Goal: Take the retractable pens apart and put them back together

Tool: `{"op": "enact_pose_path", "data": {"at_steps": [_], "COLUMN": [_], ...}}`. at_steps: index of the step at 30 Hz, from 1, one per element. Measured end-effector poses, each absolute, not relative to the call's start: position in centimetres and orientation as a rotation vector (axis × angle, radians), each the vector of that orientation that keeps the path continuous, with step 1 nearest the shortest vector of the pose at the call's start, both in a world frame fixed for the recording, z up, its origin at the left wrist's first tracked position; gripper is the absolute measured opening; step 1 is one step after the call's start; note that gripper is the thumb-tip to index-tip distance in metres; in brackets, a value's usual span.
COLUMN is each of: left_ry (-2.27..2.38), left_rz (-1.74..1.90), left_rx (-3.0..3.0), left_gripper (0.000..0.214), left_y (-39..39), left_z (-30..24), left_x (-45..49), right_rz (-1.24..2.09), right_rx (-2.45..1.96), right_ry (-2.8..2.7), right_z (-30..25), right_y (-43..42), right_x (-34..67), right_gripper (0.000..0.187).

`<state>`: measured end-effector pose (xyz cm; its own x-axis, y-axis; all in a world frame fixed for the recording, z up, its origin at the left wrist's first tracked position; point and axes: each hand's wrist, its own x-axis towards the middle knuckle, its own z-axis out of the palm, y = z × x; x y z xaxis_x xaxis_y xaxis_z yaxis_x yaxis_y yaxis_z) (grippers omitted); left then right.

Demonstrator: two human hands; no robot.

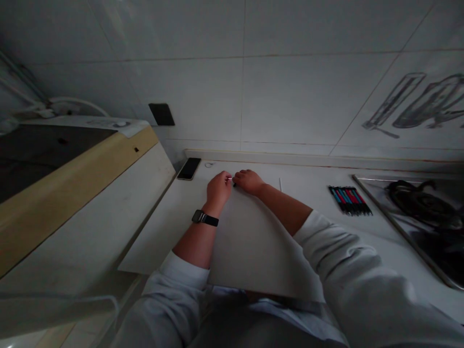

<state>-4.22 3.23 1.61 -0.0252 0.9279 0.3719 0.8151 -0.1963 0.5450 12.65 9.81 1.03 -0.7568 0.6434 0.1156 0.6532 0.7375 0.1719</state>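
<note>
Both my hands meet at the far edge of a large grey sheet (250, 241) lying on the white countertop (163, 227). My left hand (218, 187), with a black watch on its wrist, is closed in a pinch on a thin white piece that I cannot name. My right hand (248, 181) is closed too, holding a small dark tip against that piece. The two hands almost touch.
A dark phone (189, 168) lies at the back left of the counter. A thin white stick (280, 183) rests right of my hands. A row of several red, blue and black pens (350, 200) lies further right, beside a gas hob (424, 212). A washing machine (72, 159) stands on the left.
</note>
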Motion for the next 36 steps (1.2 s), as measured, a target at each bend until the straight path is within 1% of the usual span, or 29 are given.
{"op": "enact_pose_path", "data": {"at_steps": [3,6,8,12,16,22,28,36], "left_ry": [1.781,1.685,1.623,1.452,1.343,1.209,1.161,1.210], "left_rz": [1.157,1.234,1.234,1.185,1.155,1.047,1.064,1.055], "left_rx": [2.066,2.062,2.083,2.111,2.016,1.910,1.896,1.931], "left_gripper": [0.013,0.013,0.013,0.011,0.009,0.010,0.011,0.014], "left_y": [3.0,2.9,2.8,2.4,1.6,1.0,0.6,0.3], "left_z": [1.9,2.0,2.0,1.5,0.7,0.0,0.4,0.7], "left_x": [-3.9,-3.6,-3.2,-1.9,-0.1,1.3,1.2,1.5], "right_rz": [-0.219,-0.075,0.002,0.127,0.216,0.320,0.325,0.298], "right_rx": [-1.183,-1.253,-1.210,-1.167,-1.164,-1.164,-1.138,-1.051], "right_ry": [-2.834,-2.668,-2.536,-2.273,-2.088,-2.109,-2.080,-2.150], "right_z": [1.4,1.9,2.2,1.8,0.5,-0.5,-0.5,-0.3], "right_y": [8.9,6.9,5.1,1.4,-0.8,-1.1,-1.1,-1.6], "right_x": [13.5,15.5,17.6,22.0,24.7,25.2,24.8,24.6], "right_gripper": [0.023,0.020,0.018,0.026,0.024,0.032,0.030,0.030]}}
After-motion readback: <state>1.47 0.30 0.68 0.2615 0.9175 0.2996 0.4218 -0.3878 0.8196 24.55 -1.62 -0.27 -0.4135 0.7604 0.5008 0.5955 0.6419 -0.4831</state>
